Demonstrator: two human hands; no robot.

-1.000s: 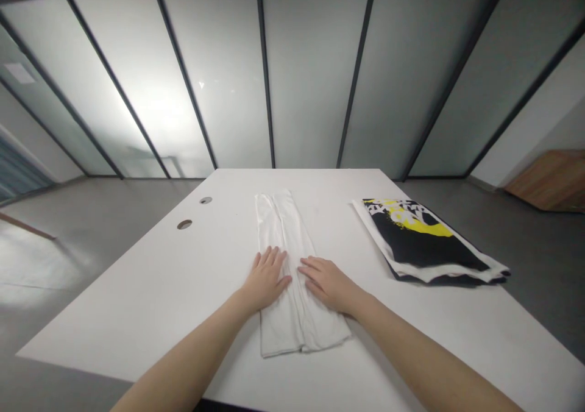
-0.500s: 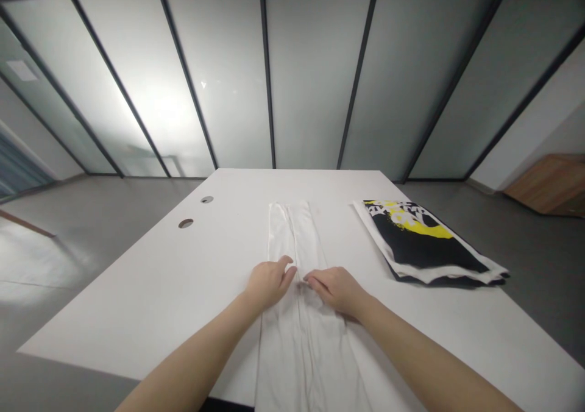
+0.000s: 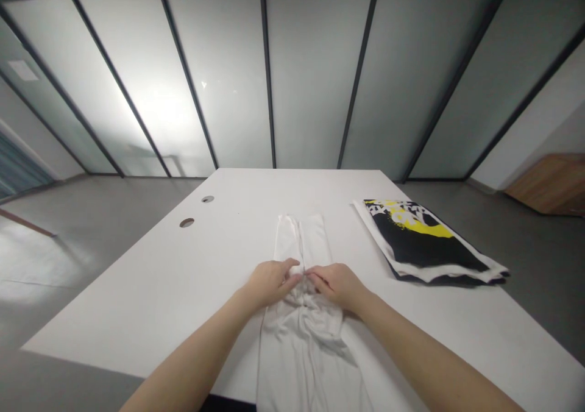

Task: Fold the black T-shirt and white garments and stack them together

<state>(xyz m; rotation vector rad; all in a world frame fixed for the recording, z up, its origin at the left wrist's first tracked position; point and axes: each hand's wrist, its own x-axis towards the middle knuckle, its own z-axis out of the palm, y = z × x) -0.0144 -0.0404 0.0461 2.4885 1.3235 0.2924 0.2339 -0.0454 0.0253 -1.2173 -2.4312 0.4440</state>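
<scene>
A long white garment point(image 3: 311, 357), folded into a strip, lies down the middle of the table and runs out of view at the bottom. Its two long edges meet along a line in the centre. My left hand point(image 3: 272, 283) is closed on the cloth just left of this line, thumb and fingertips at the fabric. On the other side, my right hand point(image 3: 337, 285) pinches the cloth close to the left fingertips. Under and just below both hands the fabric is bunched into creases. Beyond them the far end lies fairly flat.
A folded black, white and yellow printed garment point(image 3: 420, 241) lies at the table's right edge. The white table point(image 3: 150, 296) has two round holes near its left edge. Frosted glass panels point(image 3: 311, 71) stand behind it, and a wooden piece point(image 3: 553, 183) sits at far right.
The white garment's far end has slid nearer to me and slightly right. Wrinkles have gathered below my hands. My left hand has shifted a little right, closer to my right hand.
</scene>
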